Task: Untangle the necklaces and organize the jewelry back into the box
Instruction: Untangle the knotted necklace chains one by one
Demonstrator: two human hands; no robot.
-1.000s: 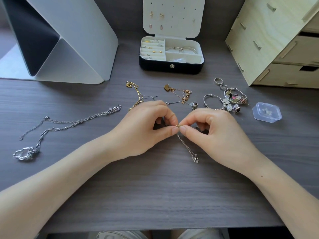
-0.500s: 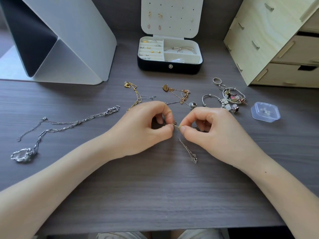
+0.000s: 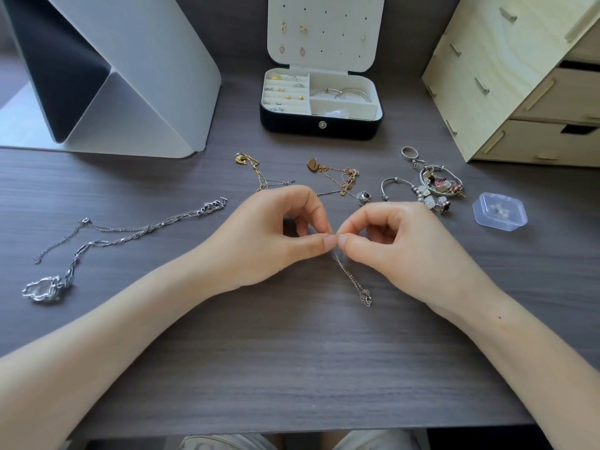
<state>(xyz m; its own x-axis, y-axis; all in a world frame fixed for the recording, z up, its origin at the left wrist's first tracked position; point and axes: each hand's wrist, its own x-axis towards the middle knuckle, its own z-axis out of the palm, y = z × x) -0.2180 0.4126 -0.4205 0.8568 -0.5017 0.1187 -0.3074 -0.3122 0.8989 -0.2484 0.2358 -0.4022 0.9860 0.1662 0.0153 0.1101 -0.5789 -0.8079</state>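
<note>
Left hand (image 3: 269, 241) and right hand (image 3: 399, 245) pinching a fine silver necklace (image 3: 352, 280) over the bench (image 3: 292, 368), open jewelry box (image 3: 319, 125) behind, other chains nearby

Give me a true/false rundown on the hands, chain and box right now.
1. The left hand and right hand both pinch the thin chain. True.
2. The box lid is shut. False: the jewelry box stands open, lid upright.
3. The chain's pendant lies on the desk, nearer the person than the hands. True.
4. The clear case sits left of the hands. False: the clear plastic case is on their right.
5. A silver necklace lies left of the left hand. True.
</note>
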